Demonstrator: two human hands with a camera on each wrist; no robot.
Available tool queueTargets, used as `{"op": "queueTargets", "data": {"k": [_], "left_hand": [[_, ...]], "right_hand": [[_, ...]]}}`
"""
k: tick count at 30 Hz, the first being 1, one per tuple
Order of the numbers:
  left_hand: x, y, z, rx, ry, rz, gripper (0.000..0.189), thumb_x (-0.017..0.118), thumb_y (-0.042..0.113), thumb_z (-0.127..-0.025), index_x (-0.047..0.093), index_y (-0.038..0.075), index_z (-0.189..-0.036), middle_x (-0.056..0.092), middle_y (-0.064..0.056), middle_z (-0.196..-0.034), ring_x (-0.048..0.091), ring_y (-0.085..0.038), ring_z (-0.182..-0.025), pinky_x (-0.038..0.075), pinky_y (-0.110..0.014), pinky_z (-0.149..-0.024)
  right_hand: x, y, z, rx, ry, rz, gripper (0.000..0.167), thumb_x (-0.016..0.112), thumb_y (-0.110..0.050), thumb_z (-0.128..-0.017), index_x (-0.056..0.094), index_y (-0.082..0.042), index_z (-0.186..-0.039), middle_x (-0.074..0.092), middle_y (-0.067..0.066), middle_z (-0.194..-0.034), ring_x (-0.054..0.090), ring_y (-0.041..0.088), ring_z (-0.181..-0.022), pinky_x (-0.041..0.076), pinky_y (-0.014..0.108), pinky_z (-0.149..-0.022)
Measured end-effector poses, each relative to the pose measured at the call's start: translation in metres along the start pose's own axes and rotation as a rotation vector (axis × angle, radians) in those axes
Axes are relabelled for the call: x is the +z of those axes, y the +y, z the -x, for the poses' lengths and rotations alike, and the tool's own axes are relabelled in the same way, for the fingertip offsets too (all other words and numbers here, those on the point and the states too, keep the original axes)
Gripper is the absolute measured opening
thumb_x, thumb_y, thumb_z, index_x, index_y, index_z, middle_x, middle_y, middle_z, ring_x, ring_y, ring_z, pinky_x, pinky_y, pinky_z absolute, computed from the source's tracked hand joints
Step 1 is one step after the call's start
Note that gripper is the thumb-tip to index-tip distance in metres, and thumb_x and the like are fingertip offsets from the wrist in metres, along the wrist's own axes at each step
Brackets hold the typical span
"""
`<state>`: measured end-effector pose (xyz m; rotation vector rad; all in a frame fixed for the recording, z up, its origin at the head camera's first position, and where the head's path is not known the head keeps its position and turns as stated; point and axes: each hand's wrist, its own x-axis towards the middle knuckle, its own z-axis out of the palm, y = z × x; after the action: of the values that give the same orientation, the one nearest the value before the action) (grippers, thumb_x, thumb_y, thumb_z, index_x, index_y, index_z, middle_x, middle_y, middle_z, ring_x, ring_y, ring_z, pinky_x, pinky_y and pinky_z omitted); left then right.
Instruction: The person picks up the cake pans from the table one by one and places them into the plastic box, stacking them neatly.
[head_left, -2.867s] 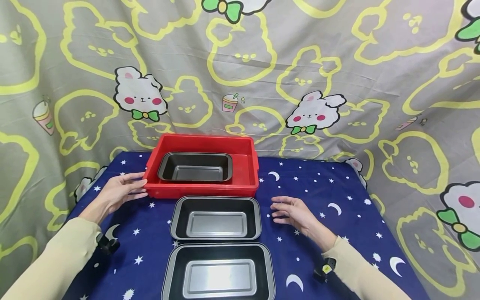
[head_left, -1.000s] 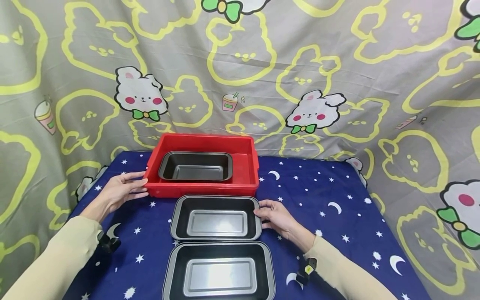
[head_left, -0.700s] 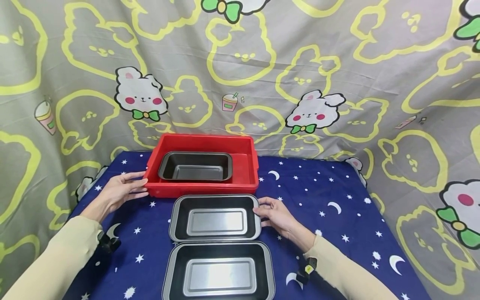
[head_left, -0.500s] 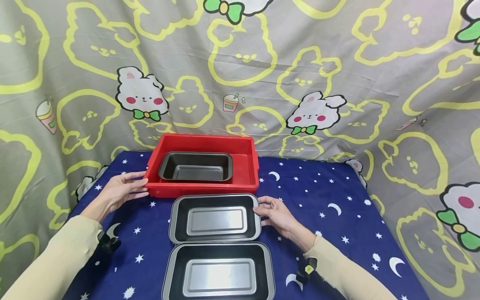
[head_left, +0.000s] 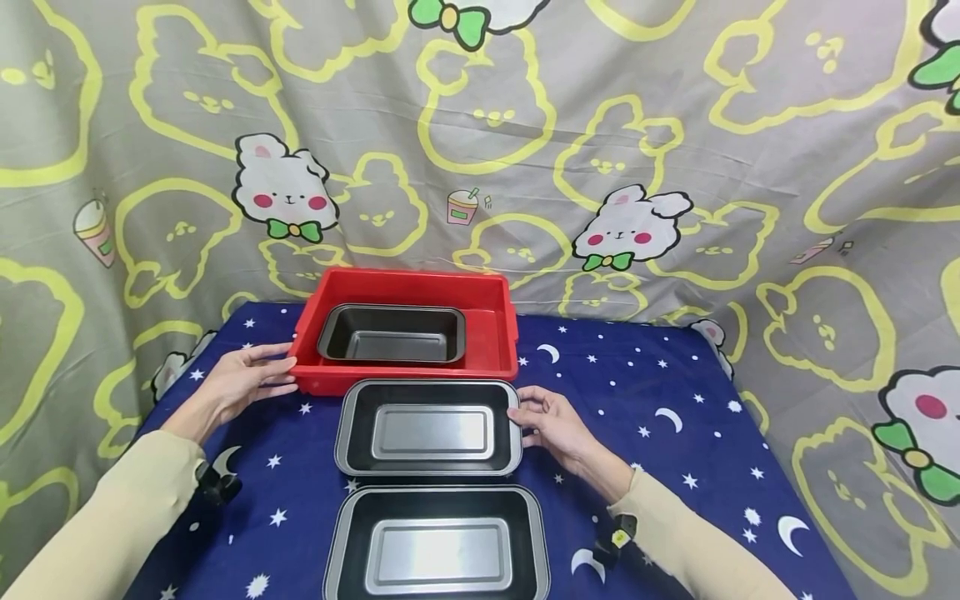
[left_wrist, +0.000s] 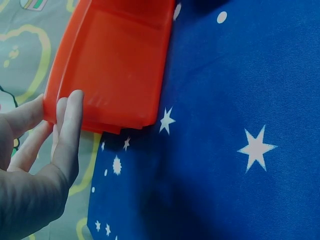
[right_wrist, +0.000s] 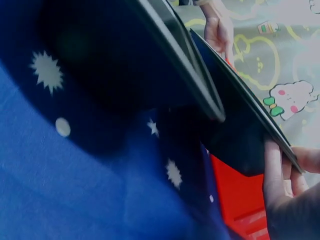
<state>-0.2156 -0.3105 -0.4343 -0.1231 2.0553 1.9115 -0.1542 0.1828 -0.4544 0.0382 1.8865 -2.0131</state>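
Note:
My right hand (head_left: 558,429) pinches the right rim of the middle loaf pan (head_left: 431,433), thumb on top and fingers underneath. That pan is dark grey with a shiny recessed base, and its far rim overlaps the red bin's front wall in the head view. In the right wrist view the fingers (right_wrist: 274,172) lie along the dark underside of the held pan (right_wrist: 235,130). At the left, my left hand (head_left: 236,387) holds the front left corner of the red bin (head_left: 487,333); in the left wrist view the bin's edge sits between thumb and fingers (left_wrist: 70,135).
A smaller loaf pan (head_left: 393,333) lies inside the red bin, toward its left, with bare red floor to its right. Closest to me, another loaf pan (head_left: 442,554) stands on the blue star-and-moon cloth (head_left: 637,375). A printed curtain (head_left: 480,125) hangs behind.
My right hand has come left to the middle pan and gripped its rim. The pan tilted, then rose and moved away from the nearest pan toward the bin. My left hand has stayed put.

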Motion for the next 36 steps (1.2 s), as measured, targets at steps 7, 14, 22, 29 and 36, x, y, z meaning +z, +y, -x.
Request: {"op": "queueTargets", "data": {"k": [7,14,22,29,36], "left_hand": [[-0.001,-0.001,-0.001,-0.005,0.007,-0.026,0.084,0.071,0.019,-0.102,0.021,-0.004,-0.166,0.067,0.007,-0.122,0.079,-0.010,-0.094,0.066,-0.037,-0.092],[-0.001,0.000,0.000,-0.004,0.015,-0.049,0.086,0.072,0.022,-0.102,0.021,-0.004,-0.166,0.067,0.004,-0.125,0.079,-0.011,-0.095,0.066,-0.036,-0.092],[0.001,0.002,0.001,0.000,0.000,-0.010,0.086,0.072,0.020,-0.101,0.020,-0.006,-0.165,0.069,0.019,-0.106,0.079,-0.010,-0.092,0.067,-0.035,-0.090],[0.001,-0.001,0.000,0.002,-0.008,0.023,0.085,0.071,0.016,-0.102,0.019,-0.008,-0.165,0.070,0.020,-0.101,0.079,-0.010,-0.089,0.067,-0.035,-0.088],[0.000,0.000,0.000,0.009,-0.015,0.042,0.085,0.071,0.015,-0.102,0.019,-0.008,-0.164,0.071,0.018,-0.102,0.079,-0.011,-0.089,0.068,-0.036,-0.088]], "right_hand": [[0.003,-0.015,0.005,-0.032,-0.008,-0.022,0.021,0.065,0.001,-0.098,0.056,-0.006,-0.115,0.071,-0.009,-0.087,0.066,0.005,-0.074,0.061,0.025,-0.060],[0.001,-0.036,0.005,-0.056,-0.007,-0.023,0.021,0.064,0.002,-0.098,0.057,-0.009,-0.114,0.072,-0.009,-0.087,0.067,0.005,-0.074,0.059,0.023,-0.057],[0.003,-0.060,0.004,-0.078,-0.018,-0.006,0.021,0.063,0.001,-0.099,0.056,-0.011,-0.116,0.072,-0.009,-0.089,0.067,0.006,-0.076,0.060,0.026,-0.061],[0.006,-0.076,0.003,-0.095,-0.023,-0.005,0.022,0.064,0.001,-0.099,0.056,-0.009,-0.117,0.073,-0.007,-0.089,0.068,0.007,-0.075,0.061,0.027,-0.061],[0.005,-0.086,-0.002,-0.100,-0.001,0.010,0.022,0.065,0.001,-0.099,0.057,-0.009,-0.117,0.072,-0.007,-0.089,0.068,0.007,-0.076,0.061,0.027,-0.061]]}}
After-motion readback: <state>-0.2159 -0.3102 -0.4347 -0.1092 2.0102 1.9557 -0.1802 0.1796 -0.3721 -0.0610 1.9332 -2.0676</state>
